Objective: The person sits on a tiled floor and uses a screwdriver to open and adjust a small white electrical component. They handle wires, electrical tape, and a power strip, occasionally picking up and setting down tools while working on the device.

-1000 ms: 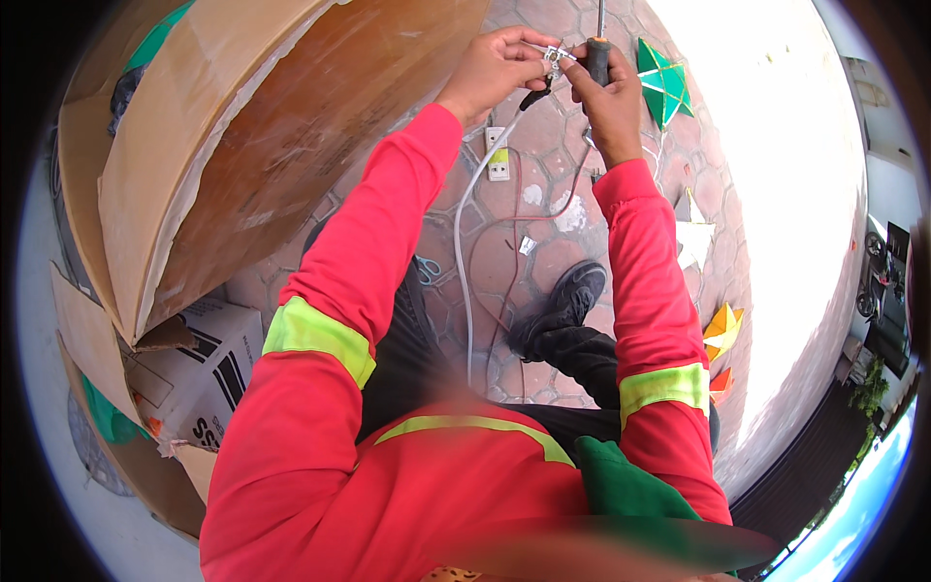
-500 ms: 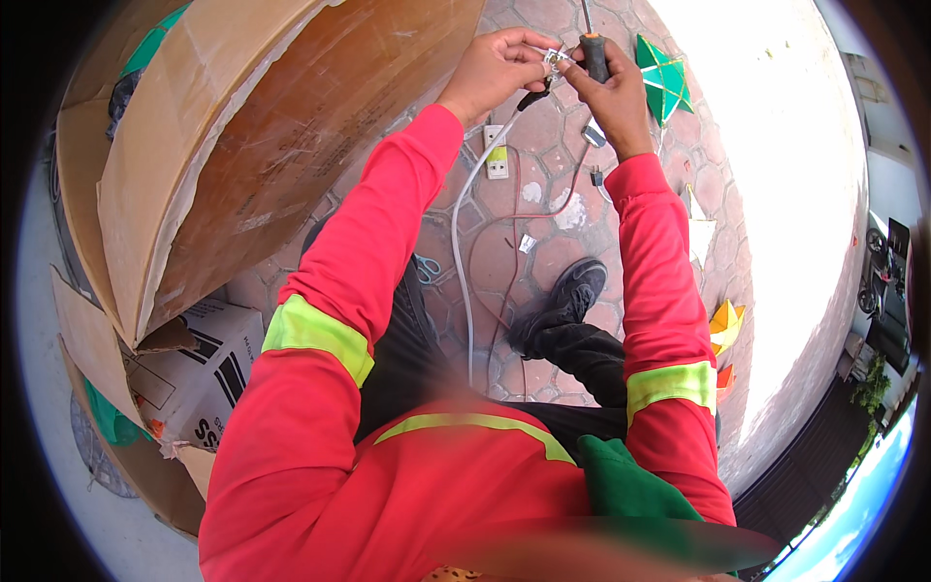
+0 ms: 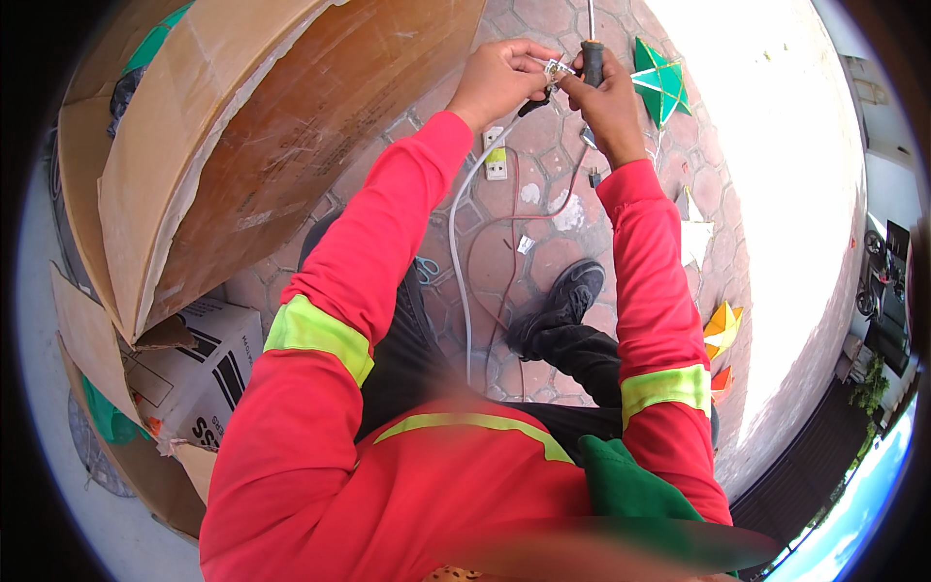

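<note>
High in the view, my left hand (image 3: 497, 83) pinches a small whitish electrical fitting (image 3: 555, 68) with bare metal parts. A thick white cable (image 3: 454, 228) rises toward the fitting and ends in a black-wrapped section (image 3: 533, 103) just below it. My right hand (image 3: 610, 109) keeps a screwdriver (image 3: 593, 64) with a dark handle against its fingers, shaft pointing up and away from me. The same hand's thumb and fingertip touch the fitting's right side. Fine details between the fingertips are too small to make out.
A white outlet strip (image 3: 496, 167), brown cord (image 3: 515, 218), black plug (image 3: 594, 177) and scissors (image 3: 427, 269) lie on the stone paving. Green (image 3: 661, 83), white (image 3: 695, 233) and yellow (image 3: 723, 330) star-shaped decorations line the right. A large cardboard box (image 3: 281, 145) stands at left.
Both hands have shifted slightly with the fitting, the left a little right and nearer me. The screwdriver shaft stands straighter in the picture. Both hands keep their holds.
</note>
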### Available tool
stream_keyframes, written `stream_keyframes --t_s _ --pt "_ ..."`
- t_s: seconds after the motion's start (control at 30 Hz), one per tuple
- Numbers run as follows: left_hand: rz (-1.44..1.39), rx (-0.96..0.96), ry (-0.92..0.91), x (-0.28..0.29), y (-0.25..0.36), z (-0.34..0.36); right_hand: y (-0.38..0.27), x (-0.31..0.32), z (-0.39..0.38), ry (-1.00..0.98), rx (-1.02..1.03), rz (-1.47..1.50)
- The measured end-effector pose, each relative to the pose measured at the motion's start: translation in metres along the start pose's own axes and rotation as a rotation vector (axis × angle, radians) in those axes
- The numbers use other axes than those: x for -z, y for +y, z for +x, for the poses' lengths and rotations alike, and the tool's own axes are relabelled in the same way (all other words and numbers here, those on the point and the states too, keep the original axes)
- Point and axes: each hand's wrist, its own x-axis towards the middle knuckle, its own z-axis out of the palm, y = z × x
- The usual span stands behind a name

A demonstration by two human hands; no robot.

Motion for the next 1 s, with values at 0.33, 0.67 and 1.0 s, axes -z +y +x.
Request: stream_keyframes --t_s 0.33,0.67,1.0 --pt "0.013 0.036 -0.034 0.003 0.007 -0.003 0.001 0.008 -0.006 -0.014 -0.056 0.192" --pt "0.032 0.038 -0.045 0.002 0.01 -0.003 0.002 0.016 -0.004 -0.051 -0.077 0.117" --pt "0.011 0.019 -0.016 0.0 0.002 -0.001 0.0 0.01 -0.005 -0.01 -0.091 0.058"
